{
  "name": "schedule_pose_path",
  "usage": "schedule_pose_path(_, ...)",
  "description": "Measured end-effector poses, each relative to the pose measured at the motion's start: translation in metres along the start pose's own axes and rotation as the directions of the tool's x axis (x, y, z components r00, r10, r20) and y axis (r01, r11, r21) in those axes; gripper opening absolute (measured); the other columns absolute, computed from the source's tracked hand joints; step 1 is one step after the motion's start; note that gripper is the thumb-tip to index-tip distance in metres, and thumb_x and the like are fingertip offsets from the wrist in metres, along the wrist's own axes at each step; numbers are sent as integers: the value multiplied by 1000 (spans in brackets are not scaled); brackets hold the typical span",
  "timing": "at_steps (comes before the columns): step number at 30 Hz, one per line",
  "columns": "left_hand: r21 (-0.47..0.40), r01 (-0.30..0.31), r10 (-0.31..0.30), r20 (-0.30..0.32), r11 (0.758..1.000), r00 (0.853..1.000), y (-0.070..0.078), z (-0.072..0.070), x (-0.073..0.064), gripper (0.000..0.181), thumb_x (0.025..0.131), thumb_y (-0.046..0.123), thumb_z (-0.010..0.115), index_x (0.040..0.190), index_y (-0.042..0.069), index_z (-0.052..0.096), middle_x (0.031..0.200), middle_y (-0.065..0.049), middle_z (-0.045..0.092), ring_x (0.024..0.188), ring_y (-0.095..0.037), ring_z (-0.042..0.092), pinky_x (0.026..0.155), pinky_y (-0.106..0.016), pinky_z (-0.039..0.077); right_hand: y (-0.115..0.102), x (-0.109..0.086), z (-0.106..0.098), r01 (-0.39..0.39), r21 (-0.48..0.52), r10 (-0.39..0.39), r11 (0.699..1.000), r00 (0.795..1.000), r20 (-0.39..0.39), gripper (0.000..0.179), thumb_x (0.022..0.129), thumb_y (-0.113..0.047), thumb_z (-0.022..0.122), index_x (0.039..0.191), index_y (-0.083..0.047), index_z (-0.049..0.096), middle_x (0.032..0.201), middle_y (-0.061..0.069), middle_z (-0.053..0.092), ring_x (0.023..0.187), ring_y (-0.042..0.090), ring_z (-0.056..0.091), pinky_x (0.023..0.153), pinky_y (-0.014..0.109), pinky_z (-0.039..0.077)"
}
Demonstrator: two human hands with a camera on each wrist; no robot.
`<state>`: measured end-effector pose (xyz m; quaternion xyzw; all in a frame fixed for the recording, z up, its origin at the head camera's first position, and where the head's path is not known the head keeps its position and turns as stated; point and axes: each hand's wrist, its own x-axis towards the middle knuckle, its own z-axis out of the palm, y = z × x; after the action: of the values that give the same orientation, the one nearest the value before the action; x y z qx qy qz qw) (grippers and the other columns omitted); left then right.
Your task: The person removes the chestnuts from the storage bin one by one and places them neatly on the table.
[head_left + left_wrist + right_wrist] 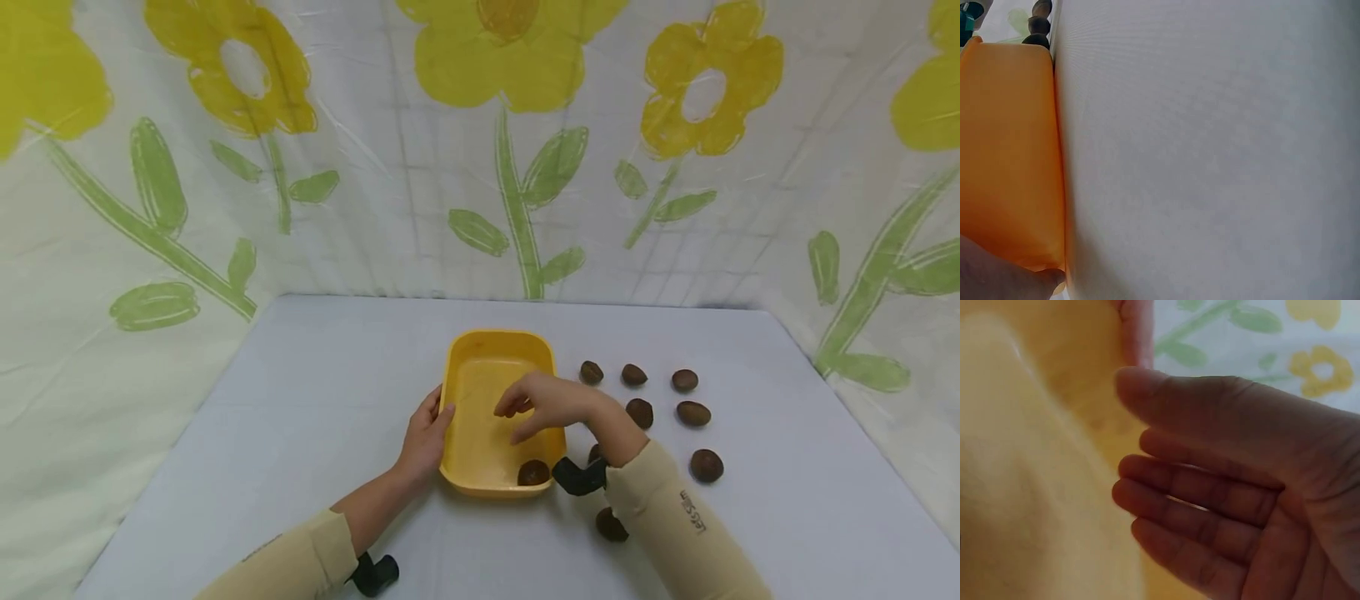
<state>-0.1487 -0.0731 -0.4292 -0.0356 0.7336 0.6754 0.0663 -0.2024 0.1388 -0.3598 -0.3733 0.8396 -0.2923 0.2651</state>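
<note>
A yellow plastic tray (480, 433) with rounded corners sits on the table. My left hand (426, 437) grips its left side, thumb over the rim and fingers on the outer wall. That wall fills the left part of the left wrist view, where part of the hand (1007, 275) shows low down. Above the tray's right half is my right hand (546, 402), fingers loosely bent, thumb apart from them. In the right wrist view nothing lies between that thumb and the fingers (1197, 515). One brown chestnut (533, 472) lies in the tray's near right corner.
Several more chestnuts (684, 381) are spread over the table right of the tray. One chestnut (612, 524) is close to the right sleeve, and another (596, 453) is partly hidden by the wrist. A flower-painted cloth (360, 208) hangs behind the white tabletop (315, 375).
</note>
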Motion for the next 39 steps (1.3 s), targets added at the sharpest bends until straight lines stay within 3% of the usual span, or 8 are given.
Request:
schedule_pose_path(11, -15, -13, 13, 0, 1000, 1000, 0, 0, -1, 48, 101, 13, 38, 146, 2, 25, 148, -18, 35, 126, -32, 46, 106, -47, 38, -1, 11, 13, -132, -98, 143, 986, 982, 121, 28, 70, -15, 80, 95, -7, 71, 90, -2, 67, 80, 7, 56, 77, 22, 50)
schedule_pose_path(20, -5, -21, 21, 0, 1000, 1000, -3, -1, 0, 49, 100, 14, 39, 146, 2, 26, 146, -19, 38, 123, -33, 49, 104, -47, 40, -3, 14, 18, -251, -208, 292, 945, 935, 200, 21, 66, -14, 84, 81, -12, 69, 74, -7, 59, 67, 8, 47, 61, 19, 42)
schedule_pose_path(29, -3, -10, 10, -6, 1000, 1000, -1, 0, 1, 48, 101, 15, 39, 146, 3, 27, 146, -17, 37, 124, -32, 48, 105, -47, 39, -4, 16, 21, -229, -245, 300, 942, 904, 306, 13, 67, -12, 82, 74, -12, 71, 68, -10, 60, 62, 5, 45, 56, 15, 39)
schedule_pose_path(39, -6, 7, -7, -11, 1000, 1000, -1, 0, 0, 48, 101, 15, 38, 146, 4, 27, 148, -16, 36, 126, -31, 47, 106, -47, 38, -5, 18, 23, -247, -234, 319, 940, 879, 354, 12, 71, -9, 79, 73, -12, 68, 67, -7, 57, 63, 6, 46, 57, 16, 39)
